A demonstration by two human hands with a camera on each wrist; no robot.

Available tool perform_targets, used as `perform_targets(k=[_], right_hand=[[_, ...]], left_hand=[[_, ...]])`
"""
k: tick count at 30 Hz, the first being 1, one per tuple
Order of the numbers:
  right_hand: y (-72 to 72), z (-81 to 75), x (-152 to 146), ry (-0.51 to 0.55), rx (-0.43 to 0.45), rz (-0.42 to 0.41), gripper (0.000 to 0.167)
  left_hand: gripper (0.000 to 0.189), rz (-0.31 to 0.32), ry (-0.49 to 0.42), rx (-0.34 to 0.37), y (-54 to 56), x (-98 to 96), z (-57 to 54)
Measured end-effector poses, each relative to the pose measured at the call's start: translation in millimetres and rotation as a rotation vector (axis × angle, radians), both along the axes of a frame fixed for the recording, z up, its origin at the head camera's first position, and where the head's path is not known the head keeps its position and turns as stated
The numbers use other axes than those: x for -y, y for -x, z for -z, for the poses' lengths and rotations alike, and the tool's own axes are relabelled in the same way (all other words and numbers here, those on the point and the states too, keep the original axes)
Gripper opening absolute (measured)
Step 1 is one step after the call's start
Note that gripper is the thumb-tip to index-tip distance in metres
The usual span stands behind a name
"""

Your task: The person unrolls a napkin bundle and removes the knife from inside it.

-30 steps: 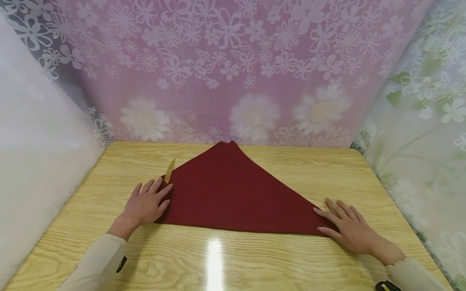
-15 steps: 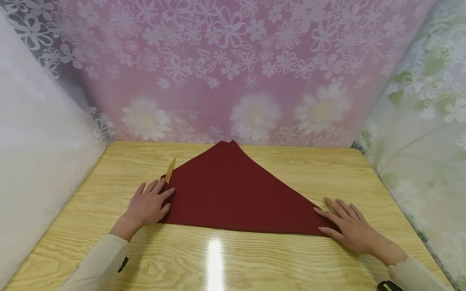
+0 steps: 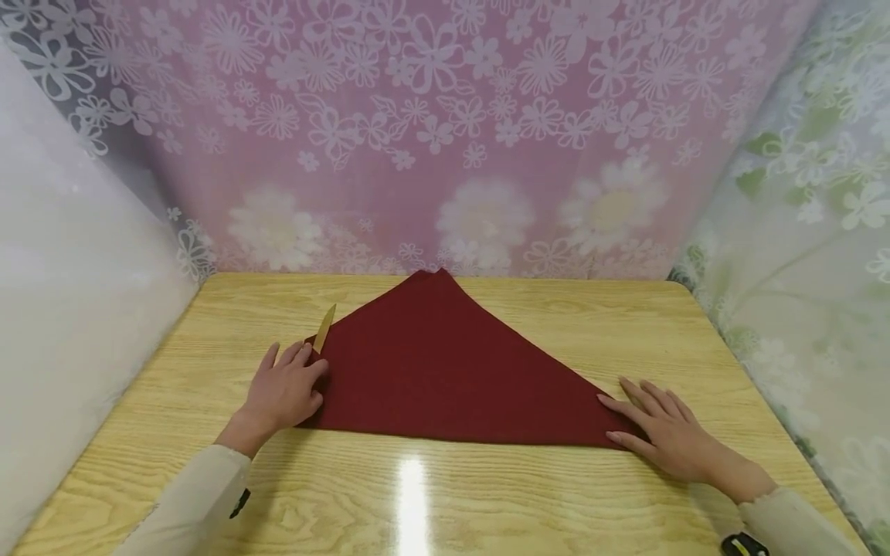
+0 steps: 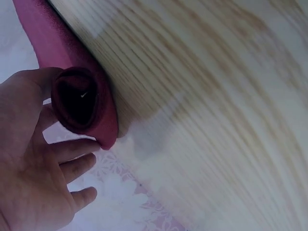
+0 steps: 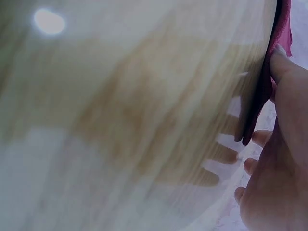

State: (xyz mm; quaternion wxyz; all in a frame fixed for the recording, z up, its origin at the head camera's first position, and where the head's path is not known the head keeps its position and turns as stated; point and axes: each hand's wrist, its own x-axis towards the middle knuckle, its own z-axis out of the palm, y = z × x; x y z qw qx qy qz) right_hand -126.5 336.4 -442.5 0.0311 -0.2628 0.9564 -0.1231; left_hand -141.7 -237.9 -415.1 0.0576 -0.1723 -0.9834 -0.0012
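A dark red cloth napkin lies on the table, folded into a wide triangle with its peak at the back. Its left end is rolled into a tube, whose hollow end faces the left wrist camera. My left hand grips this roll, thumb on the near side and fingers bent around the far side. Past the fingertips a gold, pointed, blade-like piece sticks out; its lower part is hidden in the cloth. My right hand rests with extended fingers on the right corner, thumb and forefinger on the cloth.
The wood-grain table has a bright light reflection near its front. Behind it hangs a pink flowered curtain, with pale sheeting at the left and a flowered sheet at the right.
The left thumb and forefinger have drawn in and bent more around the rolled end. The right hand and the rest of the napkin stay about where they were.
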Motion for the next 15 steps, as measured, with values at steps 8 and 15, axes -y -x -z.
perform_targets(k=[8, 15], right_hand=[[0.7, 4.4, -1.5, 0.002, -0.004, 0.002, 0.056], [-1.3, 3.5, -2.6, -0.003, -0.008, 0.005, 0.055]], left_hand=[[0.015, -0.044, 0.001, -0.016, -0.3, -1.2, 3.9], [0.008, -0.035, 0.003, -0.043, 1.5, -2.6, 4.8]])
